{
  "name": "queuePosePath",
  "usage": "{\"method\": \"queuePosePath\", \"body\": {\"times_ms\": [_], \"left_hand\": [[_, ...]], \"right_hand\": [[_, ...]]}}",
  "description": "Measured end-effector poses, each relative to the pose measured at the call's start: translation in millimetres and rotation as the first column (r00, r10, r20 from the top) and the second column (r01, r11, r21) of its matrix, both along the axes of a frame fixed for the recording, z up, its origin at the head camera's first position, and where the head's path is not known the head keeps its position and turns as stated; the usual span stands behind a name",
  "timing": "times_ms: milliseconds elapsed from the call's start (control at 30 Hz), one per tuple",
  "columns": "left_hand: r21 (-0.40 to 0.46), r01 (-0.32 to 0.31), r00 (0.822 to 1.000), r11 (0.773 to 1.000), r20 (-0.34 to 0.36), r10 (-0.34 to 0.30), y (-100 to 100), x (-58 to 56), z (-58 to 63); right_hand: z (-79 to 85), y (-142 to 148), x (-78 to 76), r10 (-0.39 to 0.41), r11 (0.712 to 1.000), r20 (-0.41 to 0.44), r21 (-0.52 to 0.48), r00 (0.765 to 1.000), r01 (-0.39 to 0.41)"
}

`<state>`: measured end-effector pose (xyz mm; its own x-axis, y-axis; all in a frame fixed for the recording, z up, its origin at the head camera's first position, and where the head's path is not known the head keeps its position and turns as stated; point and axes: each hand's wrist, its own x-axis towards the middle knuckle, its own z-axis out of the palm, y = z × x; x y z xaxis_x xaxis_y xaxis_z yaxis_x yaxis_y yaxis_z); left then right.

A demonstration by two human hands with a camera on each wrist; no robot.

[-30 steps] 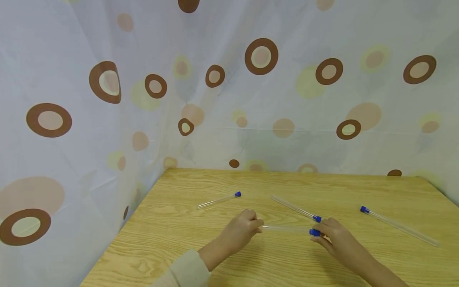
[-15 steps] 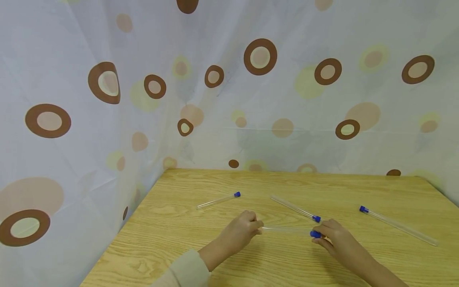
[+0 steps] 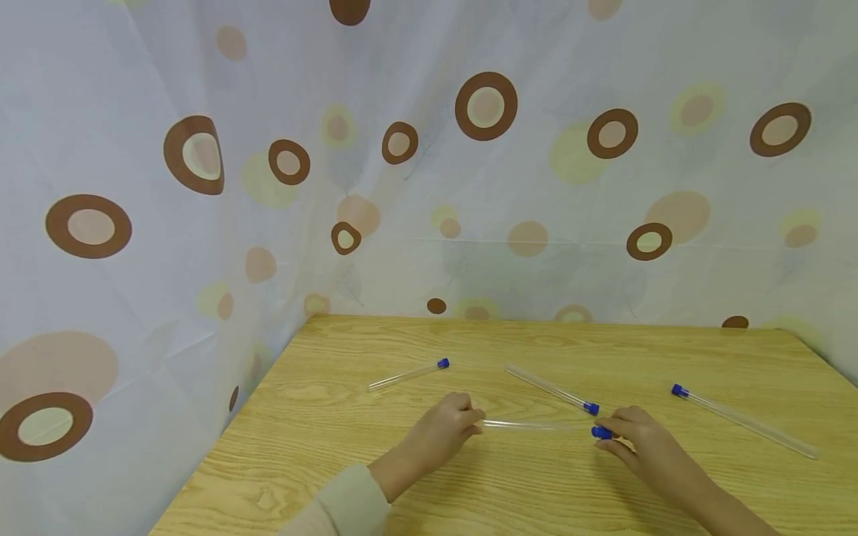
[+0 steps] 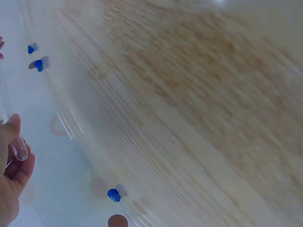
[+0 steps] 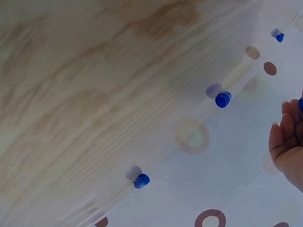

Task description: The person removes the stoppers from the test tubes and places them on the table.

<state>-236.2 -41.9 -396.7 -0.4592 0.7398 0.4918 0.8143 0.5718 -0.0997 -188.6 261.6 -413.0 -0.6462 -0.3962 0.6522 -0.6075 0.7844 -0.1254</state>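
My left hand (image 3: 439, 435) pinches a clear test tube (image 3: 526, 425) by its rounded end, holding it level above the table. In the left wrist view that hand (image 4: 13, 172) curls its fingers round the tube's end (image 4: 20, 149). My right hand (image 3: 650, 450) pinches a blue cap (image 3: 601, 432) between thumb and fingers. A short gap shows between the cap and the tube's open end, which is faint against the wood. The right wrist view catches my right hand (image 5: 291, 151) at its edge, with only a sliver of the cap showing.
Three capped tubes lie on the wooden table (image 3: 322, 476): one at left (image 3: 402, 377), one in the middle (image 3: 550, 388) close behind the right hand, one at right (image 3: 751, 424). A patterned curtain (image 3: 496, 193) hangs behind the table and along its left side.
The blue cap has come off the tube. My right hand has shifted slightly right with the cap, and my left hand slightly left with the tube. The three lying tubes stay put.
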Motion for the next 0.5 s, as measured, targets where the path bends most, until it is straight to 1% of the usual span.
{"method": "queuePosePath", "body": {"times_ms": [133, 300, 500], "left_hand": [[-0.019, -0.007, 1.000, 1.000, -0.019, 0.007, -2.4, -2.3, -2.6], [-0.034, -0.023, 0.999, 0.999, -0.027, 0.022, -5.0, -5.0, -6.9], [-0.060, -0.021, 0.996, 0.998, -0.087, 0.016, -4.9, -6.7, -12.2]], "right_hand": [[-1.8, 4.8, -0.9, -0.005, 1.000, 0.006, -0.001, 1.000, 0.005], [-5.0, 9.4, -2.6, 0.003, 1.000, 0.011, -0.001, 1.000, -0.003], [-10.7, 16.0, -4.4, -0.018, 1.000, 0.053, 0.001, 0.998, 0.018]]}}
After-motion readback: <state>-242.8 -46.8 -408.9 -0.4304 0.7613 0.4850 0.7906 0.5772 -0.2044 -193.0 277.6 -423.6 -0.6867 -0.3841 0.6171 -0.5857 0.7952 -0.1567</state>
